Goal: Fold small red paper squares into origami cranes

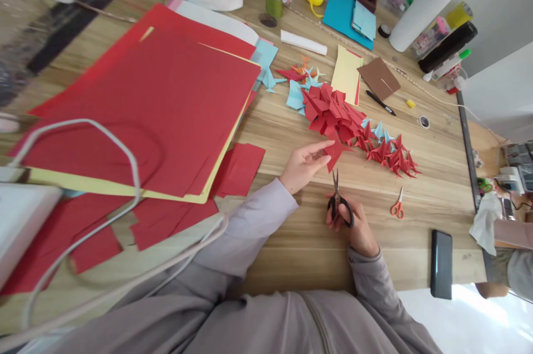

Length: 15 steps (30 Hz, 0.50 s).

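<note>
Red paper, creased into pointed shapes, is piled in a heap (333,112) on the wooden table (270,248), and just on the near side of that heap the left hand (306,164) pinches a folded red piece (334,153) between thumb and fingertips, the grip narrow, the piece raised with its points outward. From this angle I cannot tell whether the piece touches the heap behind it. Farther toward the body from the heap, the right hand (360,226) holds black-handled scissors (335,198), its fingers curled around the handles; the blades stand slightly parted, tips directed at the heap and near the lower corner of the folded red piece. To the right of the heap runs a cluster of smaller spiky red figures (393,157), a few light blue ones (380,131) among them. Orange-handled scissors (398,210) lie to the right of the heap and nearer the body, with a black phone (441,264) beyond them in the same direction. Left of the heap is a stack of large red sheets (158,104); past its far right side lie a brown square (380,79) and a black pen (381,103).
</note>
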### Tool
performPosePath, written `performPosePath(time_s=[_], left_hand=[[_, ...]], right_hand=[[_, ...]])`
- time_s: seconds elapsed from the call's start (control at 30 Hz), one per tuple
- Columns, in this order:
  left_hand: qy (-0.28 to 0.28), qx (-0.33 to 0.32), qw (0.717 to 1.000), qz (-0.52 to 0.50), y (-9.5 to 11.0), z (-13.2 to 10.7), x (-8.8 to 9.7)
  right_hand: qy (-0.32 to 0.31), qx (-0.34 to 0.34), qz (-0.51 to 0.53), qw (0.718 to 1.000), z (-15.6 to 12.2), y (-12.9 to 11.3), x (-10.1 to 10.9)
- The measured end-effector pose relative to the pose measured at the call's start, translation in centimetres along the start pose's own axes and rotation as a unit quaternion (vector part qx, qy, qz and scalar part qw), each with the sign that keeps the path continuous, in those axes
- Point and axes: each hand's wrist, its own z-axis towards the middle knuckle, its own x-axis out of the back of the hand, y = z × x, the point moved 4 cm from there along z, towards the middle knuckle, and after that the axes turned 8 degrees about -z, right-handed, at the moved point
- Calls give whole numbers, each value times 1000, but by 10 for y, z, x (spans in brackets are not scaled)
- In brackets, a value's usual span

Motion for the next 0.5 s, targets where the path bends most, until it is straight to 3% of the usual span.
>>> performPosePath(time_s=[0.5], left_hand=[[17, 11, 999, 31, -12, -3, -6]], right_hand=[[17, -10, -35, 999, 1, -1, -2]])
